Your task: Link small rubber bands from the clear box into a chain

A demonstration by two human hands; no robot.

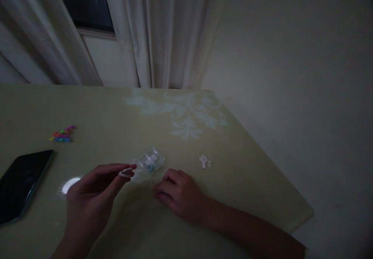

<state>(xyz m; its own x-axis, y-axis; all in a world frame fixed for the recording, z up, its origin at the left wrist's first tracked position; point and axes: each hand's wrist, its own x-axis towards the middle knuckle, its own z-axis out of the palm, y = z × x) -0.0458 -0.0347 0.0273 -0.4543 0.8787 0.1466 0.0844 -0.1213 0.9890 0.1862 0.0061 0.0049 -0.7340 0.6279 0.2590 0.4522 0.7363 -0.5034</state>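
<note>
My left hand (93, 200) is closed in a pinch on a small white looped piece (126, 172), held above the table between thumb and forefinger. To its right, my right hand (182, 195) rests low at the table with its fingers curled; whatever is under the fingertips is hidden. Just beyond both hands lies a small clear plastic case (152, 160) with a pale label and a bluish ring-like item inside. Faint transparent bits (145, 178) lie between the case and my right fingers, too dim to name.
Left of my left hand are a round white object (70, 185) and a dark phone (25, 185). A pile of small coloured pieces (62, 135) sits farther back. White cut-out pieces (204, 162) lie right of the case. The table (247, 181) meets a wall and curtains (163, 37).
</note>
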